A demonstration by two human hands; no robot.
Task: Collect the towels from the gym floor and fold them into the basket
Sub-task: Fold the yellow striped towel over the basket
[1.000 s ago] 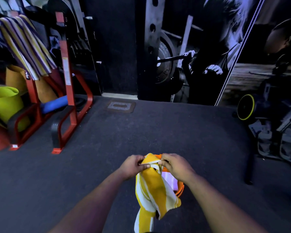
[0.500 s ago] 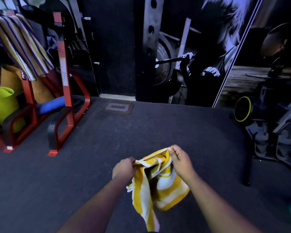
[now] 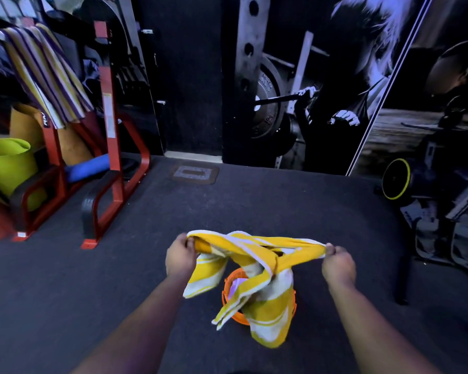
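A dark rubber gym floor (image 3: 254,201) runs back to a red rack (image 3: 111,147) with a striped towel (image 3: 49,74) draped over it. Nearer, the left hand (image 3: 180,256) and the right hand (image 3: 337,263) each pinch an end of a yellow-and-white towel (image 3: 254,255), pulled out between them in the air but twisted, its lower part hanging over the orange basket (image 3: 231,292) on the floor. This looks like the start of folding; next the twist needs shaking flat.
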